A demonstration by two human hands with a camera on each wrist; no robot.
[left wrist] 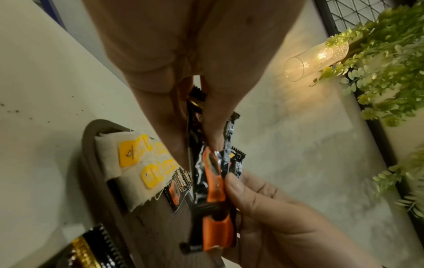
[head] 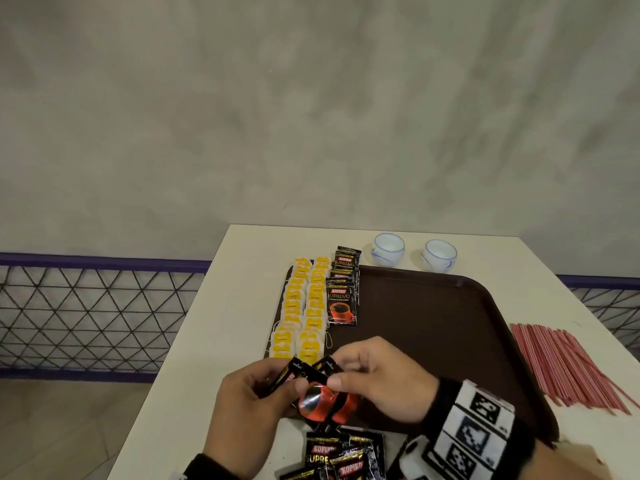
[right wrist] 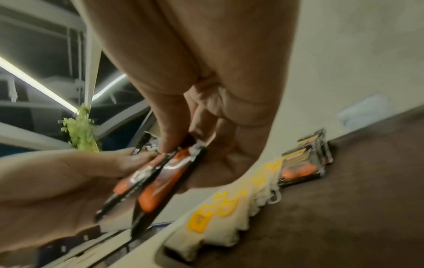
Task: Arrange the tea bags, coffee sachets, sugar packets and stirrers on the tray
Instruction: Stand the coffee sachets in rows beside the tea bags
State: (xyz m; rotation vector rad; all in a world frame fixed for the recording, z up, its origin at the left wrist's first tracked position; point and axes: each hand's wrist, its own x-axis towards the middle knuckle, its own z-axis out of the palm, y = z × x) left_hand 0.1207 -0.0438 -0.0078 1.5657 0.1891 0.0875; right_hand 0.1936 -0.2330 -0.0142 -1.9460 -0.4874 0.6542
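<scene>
My left hand point(head: 254, 389) has its grip clamped on a small fan of black foil coffee sachets printed with an orange cup point(head: 320, 398), thumb on top, fingers curled beneath; my right hand point(head: 377, 379) pinches the same bundle from the right, thumb and forefinger closed on the upper sachet; the bundle is held off the surface, above the near left corner of the dark brown plastic tray point(head: 450, 323); in the left wrist view at least three sachets show edge-on between the fingers point(left wrist: 213, 130).

On the tray: two columns of white paper tea bags with yellow tags point(head: 301, 310) along the left edge; just right of them a short overlapping row of matching black sachets point(head: 343, 289) at the far left.

Loose black sachets point(head: 341, 455) lie on the white surface point(head: 207, 323) near me; red-and-white striped stirrers point(head: 568, 368) lie in a heap right of the tray; two white cups point(head: 414, 252) stand beyond the far edge.
</scene>
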